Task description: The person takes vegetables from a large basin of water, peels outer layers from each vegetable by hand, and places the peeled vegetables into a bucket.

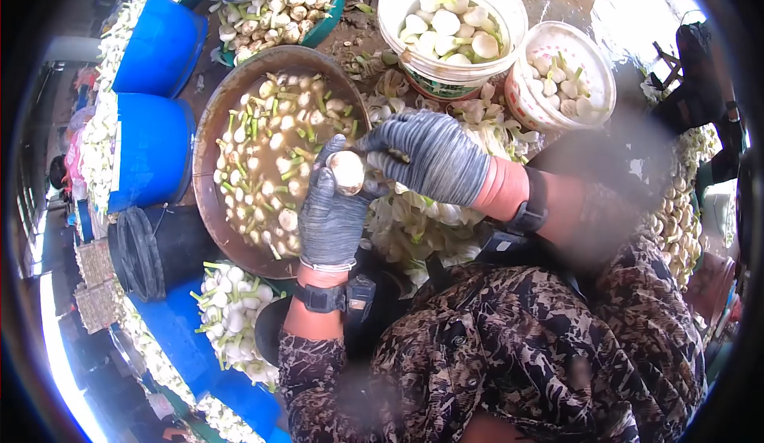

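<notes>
My left hand, in a grey striped glove, is closed around a round white bulb like an onion or garlic, with brownish marks on its top. My right hand, gloved the same way, has its fingers curled just right of that bulb. A small dark edge shows between those fingers, too little to name. Beneath and left of my hands is a wide brown basin of murky water, where many small bulbs with green stems float. Pale peeled layers lie heaped below my right hand.
A white bucket holds large peeled bulbs in liquid; a smaller white bucket beside it has more. A green tub of bulbs is at the back. Blue tubs and a black bucket line the left. Trimmed bulbs are piled lower left.
</notes>
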### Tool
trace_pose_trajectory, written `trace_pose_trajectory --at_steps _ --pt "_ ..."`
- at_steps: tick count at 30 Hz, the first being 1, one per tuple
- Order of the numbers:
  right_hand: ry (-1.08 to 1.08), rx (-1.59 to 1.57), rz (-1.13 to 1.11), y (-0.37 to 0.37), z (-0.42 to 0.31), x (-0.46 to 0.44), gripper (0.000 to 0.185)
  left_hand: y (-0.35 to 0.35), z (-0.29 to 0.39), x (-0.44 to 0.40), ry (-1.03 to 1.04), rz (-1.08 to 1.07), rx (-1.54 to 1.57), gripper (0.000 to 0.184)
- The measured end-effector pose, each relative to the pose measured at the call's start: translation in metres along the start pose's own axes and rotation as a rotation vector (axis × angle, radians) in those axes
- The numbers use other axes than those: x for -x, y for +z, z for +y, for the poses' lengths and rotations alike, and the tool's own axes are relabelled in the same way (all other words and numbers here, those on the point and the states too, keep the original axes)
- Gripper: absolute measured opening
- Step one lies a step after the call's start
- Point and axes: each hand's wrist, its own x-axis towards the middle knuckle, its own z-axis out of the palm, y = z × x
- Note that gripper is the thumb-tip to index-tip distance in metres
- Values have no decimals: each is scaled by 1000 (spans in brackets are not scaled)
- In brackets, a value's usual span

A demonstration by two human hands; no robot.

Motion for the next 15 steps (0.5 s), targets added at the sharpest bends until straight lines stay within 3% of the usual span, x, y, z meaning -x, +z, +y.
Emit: trace_pose_trajectory --at_steps 4,6,9,11,15 --pt "53 97 -63 1 -6 3 17 4 -7 -1 -59 -114 -7 61" --pt "60 134 -69 2 -7 3 18 3 -10 -1 57 -72 -433 66" --pt "70 117 -26 6 -6 4 18 -1 -3 0 4 -131 -582 73" --pt "272 -73 -88 8 0 4 21 9 -1 4 -11 -152 -660 75" --pt "425 -225 -304 -2 7 -1 26 15 -5 5 6 -153 -635 71"
